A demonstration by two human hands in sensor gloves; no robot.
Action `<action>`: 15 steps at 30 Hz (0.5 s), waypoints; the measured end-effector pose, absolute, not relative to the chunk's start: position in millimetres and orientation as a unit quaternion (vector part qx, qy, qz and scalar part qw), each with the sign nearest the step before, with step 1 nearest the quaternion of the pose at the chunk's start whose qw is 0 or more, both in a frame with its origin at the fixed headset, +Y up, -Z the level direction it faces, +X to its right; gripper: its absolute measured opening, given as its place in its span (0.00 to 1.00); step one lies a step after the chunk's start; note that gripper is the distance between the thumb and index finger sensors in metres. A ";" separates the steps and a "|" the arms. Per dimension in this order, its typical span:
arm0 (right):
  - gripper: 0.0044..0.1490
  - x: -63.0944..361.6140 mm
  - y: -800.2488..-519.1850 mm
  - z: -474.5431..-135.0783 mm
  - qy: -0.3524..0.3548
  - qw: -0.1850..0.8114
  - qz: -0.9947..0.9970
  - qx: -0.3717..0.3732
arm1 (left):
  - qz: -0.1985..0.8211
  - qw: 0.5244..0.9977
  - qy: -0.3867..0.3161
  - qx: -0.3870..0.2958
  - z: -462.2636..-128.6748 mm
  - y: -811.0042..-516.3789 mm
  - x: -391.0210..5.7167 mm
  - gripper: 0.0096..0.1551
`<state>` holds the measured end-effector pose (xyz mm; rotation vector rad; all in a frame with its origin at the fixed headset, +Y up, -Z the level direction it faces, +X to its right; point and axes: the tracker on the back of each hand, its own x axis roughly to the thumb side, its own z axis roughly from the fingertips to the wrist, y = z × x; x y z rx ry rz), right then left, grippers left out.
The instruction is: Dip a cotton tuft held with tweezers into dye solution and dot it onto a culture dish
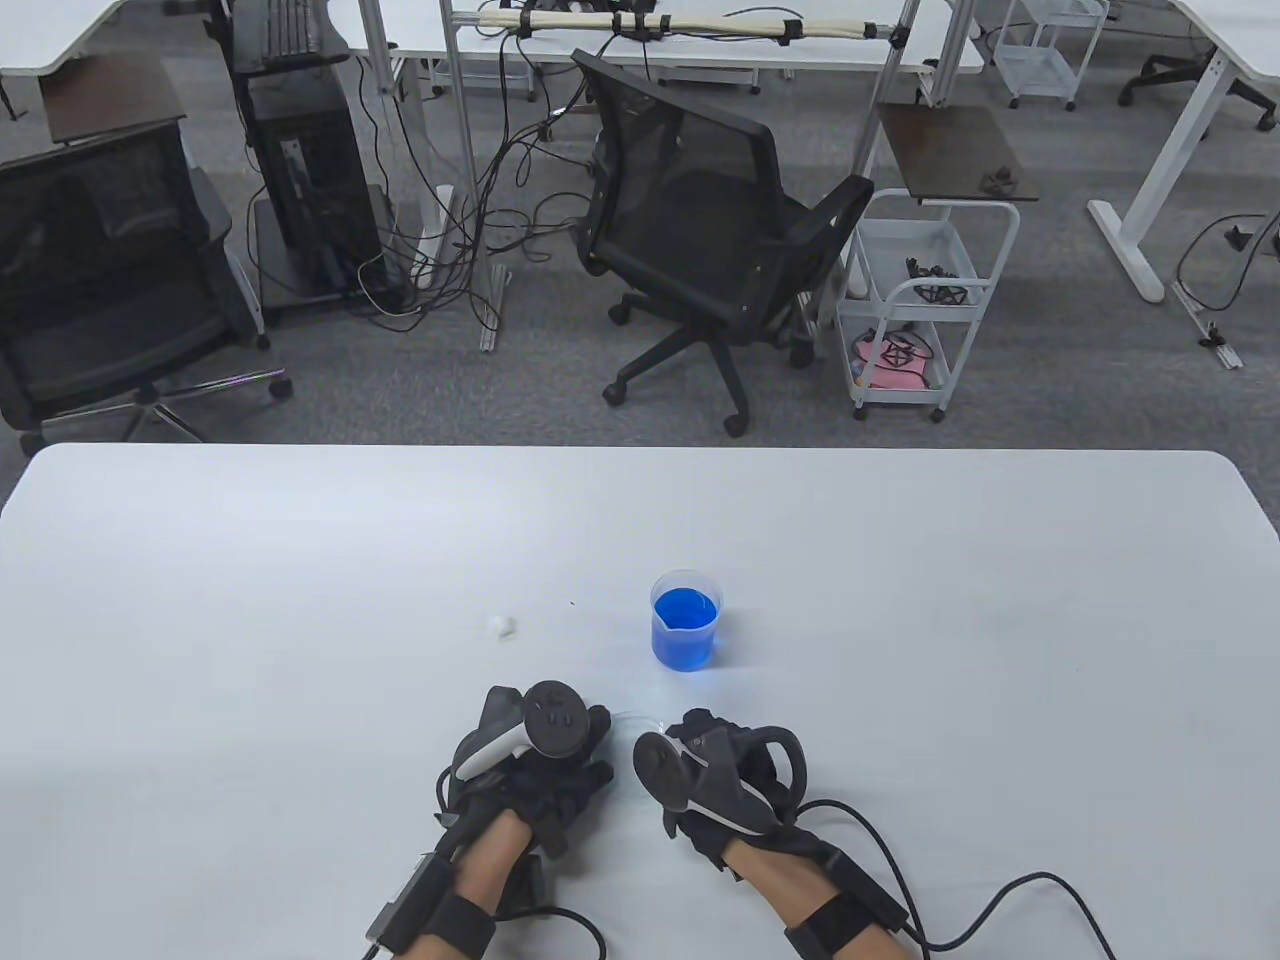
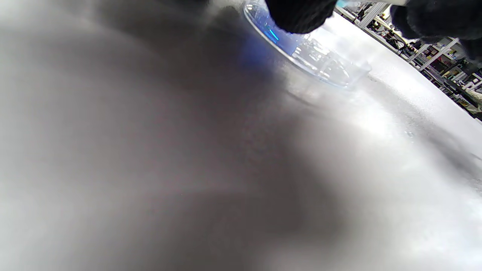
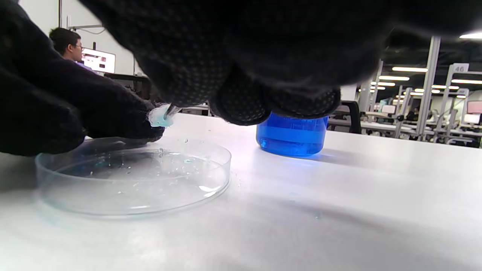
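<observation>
Hovering over the culture dish [image 3: 131, 180], the right hand [image 1: 725, 775] pinches tweezers [image 3: 172, 110] holding a blue-tinged cotton tuft [image 3: 160, 116] — left hand [image 1: 535, 765] steadies the rim at nine o'clock, grip unclear. Beaker of dye [image 1: 686, 620] at twelve — an elbow nudge could spill it.

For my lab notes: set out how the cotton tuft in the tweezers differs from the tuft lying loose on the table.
The tweezers-held tuft is tinted blue; the loose tuft looks white. The held one hangs above the culture dish; the loose one lies on the table, left of the beaker. Both are small cotton wads.
</observation>
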<state>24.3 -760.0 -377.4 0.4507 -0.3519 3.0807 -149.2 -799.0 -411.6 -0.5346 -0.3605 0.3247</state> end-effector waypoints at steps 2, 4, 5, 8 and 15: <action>0.25 20.5 -768.1 -380.3 -0.100 -0.011 0.984 0.148 | 0.159 0.936 -0.176 -0.262 -411.6 -799.0 -149.2 0.39; 0.25 17.3 -774.6 -381.3 -0.093 -0.020 0.984 0.153 | 0.159 0.936 -0.176 -0.262 -411.6 -799.0 -149.2 0.39; 0.25 15.8 -776.1 -381.1 -0.092 -0.027 0.983 0.154 | 0.159 0.936 -0.176 -0.262 -411.6 -799.0 -149.2 0.39; 0.25 16.1 -773.5 -381.9 -0.098 -0.023 0.983 0.153 | 0.160 0.935 -0.177 -0.262 -411.2 -799.4 -148.8 0.39; 0.25 24.2 -759.1 -385.5 -0.122 -0.003 0.984 0.132 | 0.159 0.935 -0.177 -0.261 -410.8 -799.7 -148.5 0.39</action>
